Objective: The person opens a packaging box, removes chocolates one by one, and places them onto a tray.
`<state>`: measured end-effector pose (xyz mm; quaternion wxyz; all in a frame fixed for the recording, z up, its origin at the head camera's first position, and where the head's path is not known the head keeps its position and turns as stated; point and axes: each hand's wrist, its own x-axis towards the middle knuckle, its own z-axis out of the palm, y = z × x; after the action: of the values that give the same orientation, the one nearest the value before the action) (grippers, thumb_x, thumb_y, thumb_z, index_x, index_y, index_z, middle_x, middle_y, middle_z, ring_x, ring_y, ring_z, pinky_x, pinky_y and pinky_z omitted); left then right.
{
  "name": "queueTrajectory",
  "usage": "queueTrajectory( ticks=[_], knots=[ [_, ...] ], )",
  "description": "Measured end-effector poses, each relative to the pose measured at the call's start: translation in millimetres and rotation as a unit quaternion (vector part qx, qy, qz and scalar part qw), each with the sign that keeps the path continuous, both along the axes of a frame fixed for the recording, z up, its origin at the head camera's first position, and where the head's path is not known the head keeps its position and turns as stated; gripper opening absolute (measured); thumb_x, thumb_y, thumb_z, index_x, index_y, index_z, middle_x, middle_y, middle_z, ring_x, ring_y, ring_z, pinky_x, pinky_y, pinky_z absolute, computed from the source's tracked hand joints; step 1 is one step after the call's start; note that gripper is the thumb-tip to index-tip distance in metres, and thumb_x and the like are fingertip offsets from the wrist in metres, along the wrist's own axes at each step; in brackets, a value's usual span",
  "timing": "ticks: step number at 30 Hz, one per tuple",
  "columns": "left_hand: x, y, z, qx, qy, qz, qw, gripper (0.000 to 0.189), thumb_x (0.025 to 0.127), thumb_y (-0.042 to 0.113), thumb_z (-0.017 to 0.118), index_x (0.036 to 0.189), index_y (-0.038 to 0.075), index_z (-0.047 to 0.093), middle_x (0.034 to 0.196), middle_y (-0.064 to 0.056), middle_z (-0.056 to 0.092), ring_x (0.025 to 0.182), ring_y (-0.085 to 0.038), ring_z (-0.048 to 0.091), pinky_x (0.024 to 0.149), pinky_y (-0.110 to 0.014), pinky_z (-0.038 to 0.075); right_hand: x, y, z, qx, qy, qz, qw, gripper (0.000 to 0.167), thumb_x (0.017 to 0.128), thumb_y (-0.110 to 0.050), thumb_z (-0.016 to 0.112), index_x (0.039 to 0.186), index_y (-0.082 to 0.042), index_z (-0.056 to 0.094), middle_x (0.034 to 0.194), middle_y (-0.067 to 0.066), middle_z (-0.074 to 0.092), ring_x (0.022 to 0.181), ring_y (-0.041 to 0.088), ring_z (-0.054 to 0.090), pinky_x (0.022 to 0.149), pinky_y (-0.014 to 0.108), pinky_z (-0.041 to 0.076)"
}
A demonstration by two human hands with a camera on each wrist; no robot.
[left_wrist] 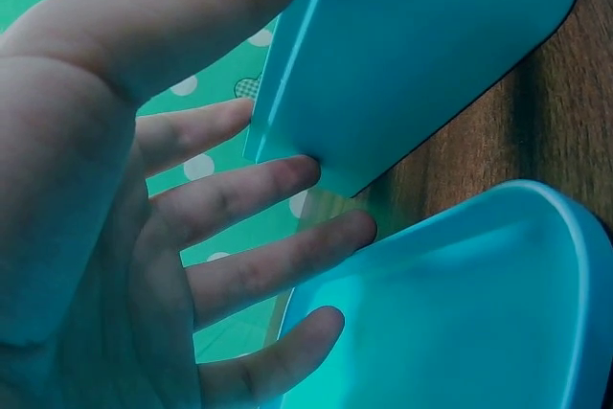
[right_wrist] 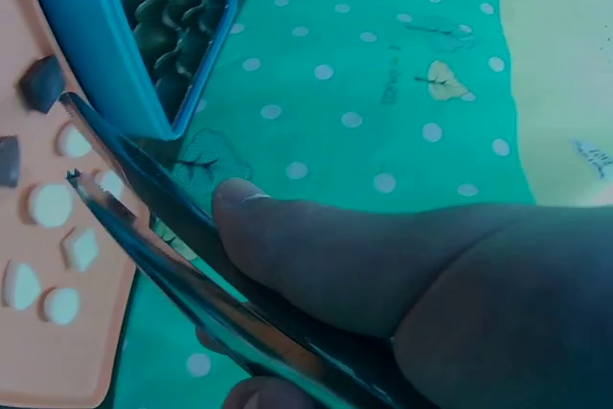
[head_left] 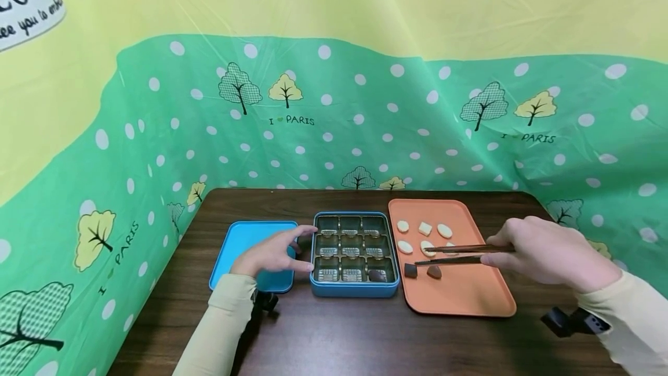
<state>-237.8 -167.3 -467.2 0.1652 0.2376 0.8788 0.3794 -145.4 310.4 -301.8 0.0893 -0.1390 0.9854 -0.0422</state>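
My right hand (head_left: 548, 251) holds long metal tweezers (right_wrist: 182, 270), their tips apart with nothing visibly pinched. The tips hover over an orange tray (head_left: 469, 295), near a dark square chocolate (head_left: 410, 271) and a dark rounded chocolate (head_left: 434, 272). Several white chocolates (head_left: 403, 226) of round, oval and square shapes lie farther back on it. To the left stands a blue box (head_left: 355, 290) with a divided dark insert. One dark chocolate (head_left: 377, 275) sits in its front right compartment. My left hand (head_left: 273, 254) touches the box's left side with thumb and fingertip, fingers spread.
A blue lid (head_left: 229, 248) lies on the dark wooden table (head_left: 334, 335), left of the box and partly beneath my left hand. Behind the table hangs a green and yellow printed cloth (head_left: 334, 103).
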Motion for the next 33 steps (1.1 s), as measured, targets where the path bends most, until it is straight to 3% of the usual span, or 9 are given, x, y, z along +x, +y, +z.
queueTrajectory(
  ticks=[9, 12, 19, 23, 27, 33],
  knots=[
    [-0.2, 0.2, 1.6, 0.0, -0.001, 0.003, 1.0, 0.087, 0.087, 0.041, 0.087, 0.16, 0.021, 0.042, 0.16, -0.004, 0.047, 0.116, -0.028, 0.062, 0.095, -0.051, 0.055, 5.1, -28, 15.1, -0.013, 0.046, 0.034, 0.9983, 0.031, 0.089, -0.049, 0.081, 0.103, -0.021, 0.086, 0.099, 0.0, 0.08, 0.065, 0.007, 0.051, 0.049, 0.033, 0.037],
    [0.3, 0.4, 1.4, 0.0, -0.003, 0.006, 1.0, 0.087, 0.087, 0.041, 0.087, 0.159, 0.022, 0.043, 0.159, -0.004, 0.048, 0.116, -0.028, 0.062, 0.093, -0.05, 0.055, 5.6, -38, 17.7, -0.01, 0.046, 0.041, 0.9981, 0.029, 0.088, -0.051, 0.081, 0.102, -0.026, 0.085, 0.087, -0.01, 0.076, 0.064, 0.007, 0.051, 0.049, 0.033, 0.038],
    [1.4, 0.8, 0.9, 0.0, -0.003, 0.013, 0.9999, 0.084, 0.087, 0.04, 0.087, 0.158, 0.024, 0.045, 0.158, -0.004, 0.049, 0.115, -0.028, 0.063, 0.092, -0.048, 0.056, 4.4, -59, 17.3, -0.005, 0.045, 0.063, 0.997, 0.022, 0.085, -0.05, 0.084, 0.097, -0.032, 0.085, 0.083, -0.015, 0.071, 0.068, 0.005, 0.057, 0.048, 0.034, 0.042],
    [1.2, 0.6, 0.2, 0.001, -0.001, 0.011, 0.9999, 0.084, 0.087, 0.041, 0.087, 0.158, 0.024, 0.045, 0.158, -0.004, 0.049, 0.115, -0.027, 0.063, 0.092, -0.048, 0.056, 3.9, -69, 13.4, -0.003, 0.045, 0.079, 0.9959, 0.013, 0.086, -0.049, 0.084, 0.081, -0.039, 0.078, 0.069, -0.017, 0.056, 0.06, 0.006, 0.047, 0.046, 0.032, 0.037],
    [1.5, 0.6, 0.3, 0.002, -0.001, 0.01, 0.9999, 0.083, 0.087, 0.041, 0.087, 0.157, 0.024, 0.045, 0.158, -0.004, 0.049, 0.115, -0.027, 0.063, 0.092, -0.048, 0.055, 1.0, -77, 10.1, 0.004, 0.04, 0.094, 0.9948, 0.029, 0.088, -0.048, 0.082, 0.066, -0.044, 0.064, 0.067, -0.017, 0.051, 0.057, 0.007, 0.044, 0.046, 0.032, 0.034],
    [0.8, 0.1, -0.7, 0.007, 0.001, 0.004, 1.0, 0.082, 0.088, 0.04, 0.086, 0.157, 0.023, 0.045, 0.158, -0.005, 0.048, 0.116, -0.027, 0.063, 0.095, -0.05, 0.055, -3.3, -84, 8.5, 0.009, 0.022, 0.1, 0.9947, 0.034, 0.088, -0.046, 0.082, 0.062, -0.05, 0.061, 0.067, -0.017, 0.051, 0.056, 0.008, 0.043, 0.048, 0.033, 0.034]
  ],
)
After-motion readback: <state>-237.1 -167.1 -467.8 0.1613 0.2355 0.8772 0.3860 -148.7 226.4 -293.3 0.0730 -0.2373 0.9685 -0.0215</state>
